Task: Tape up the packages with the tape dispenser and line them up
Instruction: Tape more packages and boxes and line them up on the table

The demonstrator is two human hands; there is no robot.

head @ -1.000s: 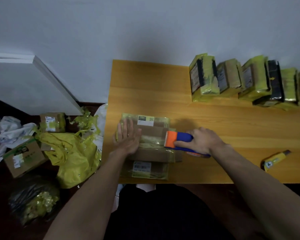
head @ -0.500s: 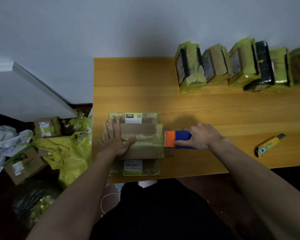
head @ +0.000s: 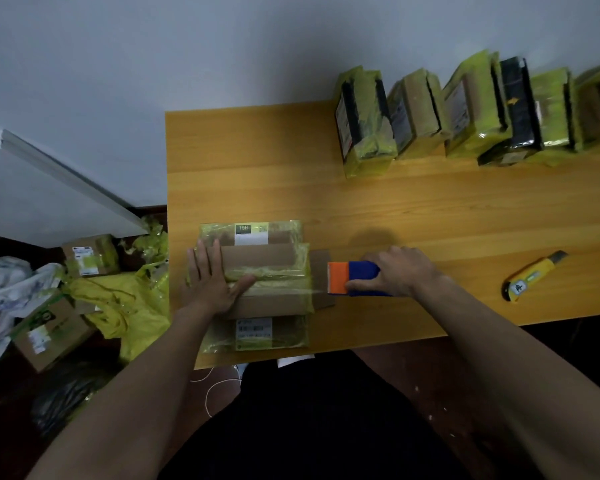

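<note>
So the cardboard package (head: 264, 271) you're taping sits near the front left corner of the wooden table (head: 395, 209), stacked on a flatter yellow-taped parcel (head: 253, 336) that pokes out front and back. Your left hand (head: 215, 282) is flat on its left end, fingers straight and spread, thumb across the seam, just pressing down. Your right hand (head: 400, 271) is wrapped around the blue handle of the tape dispenser (head: 352, 278), whose orange head is just off the package's right end, with a clear strip of tape stretched back to the box.

Tip for this bit, I reckon: keep the strip tight and low, pull it over the right end flap (head: 321, 282) that's sticking out, then roll the dispenser down so the blade cuts clean. Keep the left palm's weight on, or both parcels will probably slide toward the dispenser. Rub the seam flat afterwards.

The finished row of taped packages (head: 465, 112) stands on edge along the back edge toward the right. A yellow utility knife (head: 534, 275) lies near the front right, well apart from your hands.
</note>
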